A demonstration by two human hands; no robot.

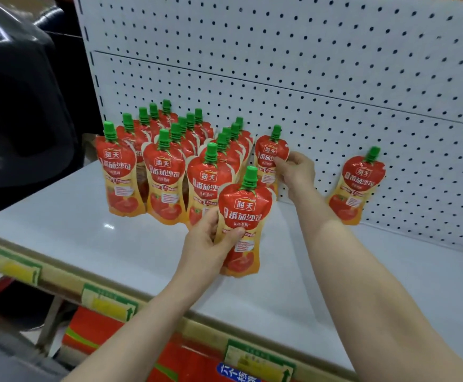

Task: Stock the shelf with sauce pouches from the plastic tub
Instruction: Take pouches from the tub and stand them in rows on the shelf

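At centre frame, the left hand [211,238] grips a sauce pouch [245,219] upright on the white shelf [73,230]; just above, the right hand [297,169] pinches a second pouch [270,158] against the pegboard [307,78].

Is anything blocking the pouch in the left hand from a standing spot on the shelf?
Nothing visible does. The left hand holds the red green-capped sauce pouch over bare white shelf, in front of the standing pouch rows; the space right of it is also bare.
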